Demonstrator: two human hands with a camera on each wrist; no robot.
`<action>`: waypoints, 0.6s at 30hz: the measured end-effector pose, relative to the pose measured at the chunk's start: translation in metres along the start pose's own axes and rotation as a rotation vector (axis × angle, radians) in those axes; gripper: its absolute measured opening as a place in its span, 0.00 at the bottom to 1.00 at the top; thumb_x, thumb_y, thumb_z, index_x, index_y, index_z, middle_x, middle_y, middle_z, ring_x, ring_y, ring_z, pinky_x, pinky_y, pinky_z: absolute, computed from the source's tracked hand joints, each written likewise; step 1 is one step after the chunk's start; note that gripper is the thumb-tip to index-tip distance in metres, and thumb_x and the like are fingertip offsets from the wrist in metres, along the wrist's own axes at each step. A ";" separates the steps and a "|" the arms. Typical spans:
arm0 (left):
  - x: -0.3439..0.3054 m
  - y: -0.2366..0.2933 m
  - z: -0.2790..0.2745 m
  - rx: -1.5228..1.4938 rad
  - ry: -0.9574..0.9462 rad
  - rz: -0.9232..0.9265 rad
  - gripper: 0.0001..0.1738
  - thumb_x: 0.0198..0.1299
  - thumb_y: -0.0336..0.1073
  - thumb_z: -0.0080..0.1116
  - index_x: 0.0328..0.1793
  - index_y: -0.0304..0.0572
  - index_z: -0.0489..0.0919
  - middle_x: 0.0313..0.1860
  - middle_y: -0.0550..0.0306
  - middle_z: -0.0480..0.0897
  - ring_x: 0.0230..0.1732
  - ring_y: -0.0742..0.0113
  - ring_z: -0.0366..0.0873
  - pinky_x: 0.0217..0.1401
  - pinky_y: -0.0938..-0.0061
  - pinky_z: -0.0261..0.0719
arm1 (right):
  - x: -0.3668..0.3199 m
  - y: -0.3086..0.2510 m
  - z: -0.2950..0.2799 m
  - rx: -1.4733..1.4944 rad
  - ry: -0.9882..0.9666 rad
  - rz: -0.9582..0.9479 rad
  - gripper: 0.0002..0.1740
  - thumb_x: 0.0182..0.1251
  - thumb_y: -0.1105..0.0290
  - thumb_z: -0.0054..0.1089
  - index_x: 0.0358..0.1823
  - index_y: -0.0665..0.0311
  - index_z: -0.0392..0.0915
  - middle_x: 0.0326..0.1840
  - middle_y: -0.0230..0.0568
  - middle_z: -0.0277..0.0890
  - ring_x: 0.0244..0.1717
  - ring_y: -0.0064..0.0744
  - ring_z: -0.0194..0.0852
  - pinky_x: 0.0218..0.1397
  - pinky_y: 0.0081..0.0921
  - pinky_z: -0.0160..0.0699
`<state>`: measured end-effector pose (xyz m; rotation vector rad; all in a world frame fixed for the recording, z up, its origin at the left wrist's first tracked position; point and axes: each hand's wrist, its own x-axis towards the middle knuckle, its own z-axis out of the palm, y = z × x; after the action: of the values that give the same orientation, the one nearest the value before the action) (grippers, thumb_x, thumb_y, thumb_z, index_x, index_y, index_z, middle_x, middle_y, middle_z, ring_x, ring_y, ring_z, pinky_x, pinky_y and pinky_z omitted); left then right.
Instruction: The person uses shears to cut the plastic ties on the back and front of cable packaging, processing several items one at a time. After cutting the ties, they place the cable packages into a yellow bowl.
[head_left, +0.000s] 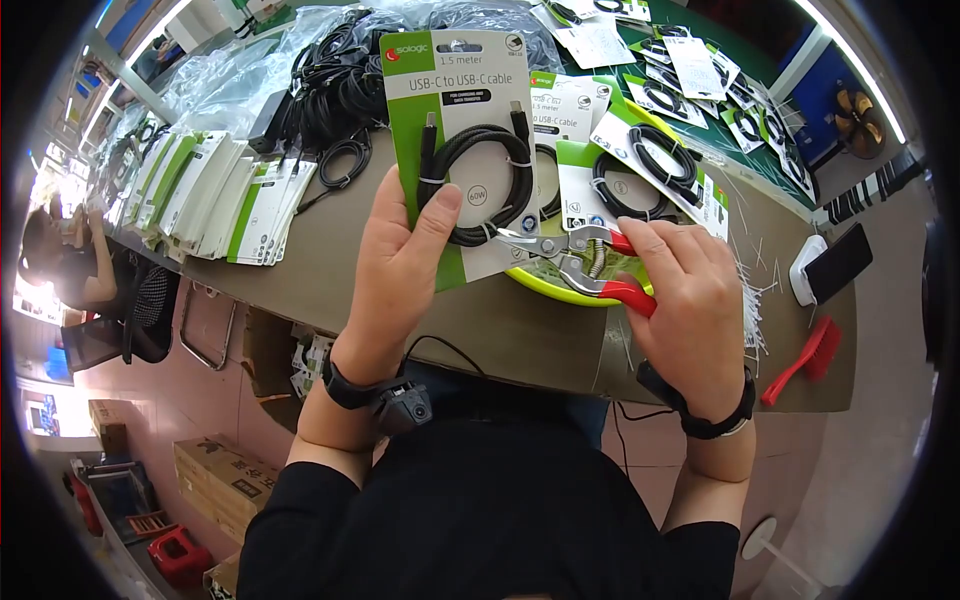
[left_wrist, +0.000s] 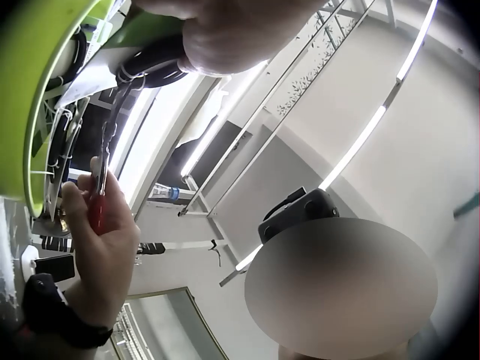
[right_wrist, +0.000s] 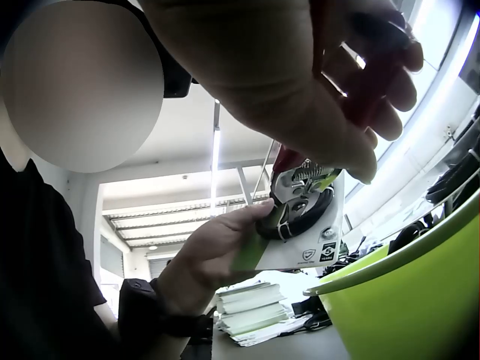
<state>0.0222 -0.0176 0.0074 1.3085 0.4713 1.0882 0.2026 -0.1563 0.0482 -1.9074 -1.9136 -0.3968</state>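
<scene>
In the head view my left hand (head_left: 402,245) holds up a green and white cable card (head_left: 472,95), thumb over the front. A coiled black cable (head_left: 520,180) is fastened to the card with white ties. My right hand (head_left: 690,290) grips red-handled cutters (head_left: 630,292), whose jaws touch the lower part of the coil by a tie. The right wrist view shows the left hand (right_wrist: 202,251) pinching the card (right_wrist: 300,251) from the side. In the left wrist view the right hand (left_wrist: 109,240) is round the red handle (left_wrist: 96,214).
A lime-green basket (head_left: 570,296) with carded cables stands behind the cutters. Stacked cards (head_left: 200,200) and a pile of black cables (head_left: 340,90) lie at the left and back. To the right are a red brush (head_left: 805,360), a phone on a stand (head_left: 838,265) and scattered white ties (head_left: 752,320).
</scene>
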 end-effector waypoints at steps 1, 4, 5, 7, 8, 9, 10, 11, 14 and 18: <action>-0.001 0.000 0.000 0.000 0.002 0.001 0.16 0.69 0.32 0.47 0.60 0.34 0.67 0.50 0.57 0.77 0.49 0.75 0.74 0.52 0.78 0.75 | 0.000 -0.001 0.000 0.001 0.000 -0.002 0.25 0.46 0.74 0.65 0.51 0.63 0.76 0.42 0.43 0.76 0.43 0.45 0.72 0.48 0.37 0.70; -0.002 -0.003 0.000 0.081 0.027 0.087 0.16 0.69 0.33 0.47 0.60 0.34 0.67 0.50 0.57 0.77 0.49 0.77 0.73 0.52 0.80 0.74 | -0.001 -0.003 0.000 -0.017 0.015 0.006 0.25 0.46 0.74 0.65 0.51 0.64 0.76 0.42 0.43 0.76 0.43 0.44 0.72 0.48 0.38 0.70; -0.002 -0.002 0.001 0.080 0.029 0.088 0.16 0.69 0.33 0.47 0.60 0.34 0.67 0.50 0.57 0.77 0.49 0.77 0.73 0.52 0.80 0.74 | -0.001 -0.003 0.000 -0.018 0.014 0.003 0.25 0.46 0.74 0.65 0.51 0.64 0.76 0.42 0.43 0.76 0.43 0.44 0.72 0.48 0.38 0.70; -0.002 0.000 0.004 0.040 0.034 0.087 0.16 0.69 0.33 0.47 0.60 0.35 0.67 0.51 0.57 0.76 0.49 0.76 0.74 0.53 0.79 0.74 | -0.001 -0.004 0.000 -0.017 0.010 0.016 0.25 0.46 0.73 0.66 0.51 0.64 0.76 0.42 0.43 0.76 0.43 0.44 0.71 0.49 0.38 0.69; -0.002 0.001 0.004 0.021 0.035 0.086 0.16 0.69 0.33 0.47 0.60 0.35 0.67 0.51 0.57 0.76 0.49 0.76 0.74 0.53 0.79 0.74 | -0.001 -0.004 0.000 -0.017 0.008 0.024 0.25 0.46 0.73 0.66 0.51 0.64 0.76 0.43 0.43 0.76 0.43 0.44 0.71 0.49 0.38 0.69; -0.002 0.000 0.005 0.020 0.033 0.086 0.16 0.69 0.33 0.47 0.60 0.35 0.67 0.51 0.57 0.76 0.49 0.76 0.74 0.53 0.79 0.74 | -0.001 -0.004 0.001 -0.018 0.009 0.025 0.25 0.46 0.73 0.66 0.51 0.64 0.76 0.43 0.43 0.76 0.43 0.44 0.71 0.49 0.38 0.69; -0.001 0.000 0.005 0.015 0.036 0.091 0.16 0.69 0.32 0.47 0.60 0.35 0.67 0.51 0.56 0.76 0.49 0.75 0.74 0.53 0.79 0.74 | -0.001 -0.004 0.001 -0.028 0.015 0.017 0.25 0.47 0.74 0.65 0.50 0.65 0.76 0.42 0.43 0.76 0.42 0.44 0.72 0.48 0.37 0.70; -0.001 0.000 0.005 0.011 0.039 0.096 0.16 0.69 0.32 0.46 0.60 0.35 0.67 0.51 0.56 0.76 0.49 0.75 0.74 0.53 0.79 0.74 | -0.001 -0.004 0.001 -0.037 0.021 0.009 0.24 0.47 0.75 0.65 0.50 0.65 0.76 0.42 0.43 0.76 0.41 0.44 0.73 0.47 0.37 0.71; -0.002 0.003 0.010 -0.068 0.044 0.071 0.16 0.70 0.32 0.46 0.61 0.35 0.66 0.52 0.55 0.76 0.50 0.75 0.74 0.53 0.78 0.74 | -0.004 0.000 0.006 0.113 -0.021 0.032 0.24 0.47 0.76 0.64 0.50 0.66 0.76 0.40 0.43 0.77 0.39 0.44 0.75 0.45 0.36 0.73; -0.001 0.005 0.019 -0.257 0.050 0.015 0.17 0.70 0.32 0.44 0.62 0.35 0.64 0.51 0.55 0.76 0.50 0.73 0.75 0.52 0.78 0.75 | 0.000 0.002 0.011 0.501 -0.025 0.131 0.23 0.46 0.79 0.64 0.48 0.66 0.75 0.39 0.44 0.78 0.35 0.45 0.77 0.42 0.33 0.76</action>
<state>0.0349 -0.0290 0.0163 1.0628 0.3463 1.1548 0.2032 -0.1515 0.0387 -1.6868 -1.6865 0.1396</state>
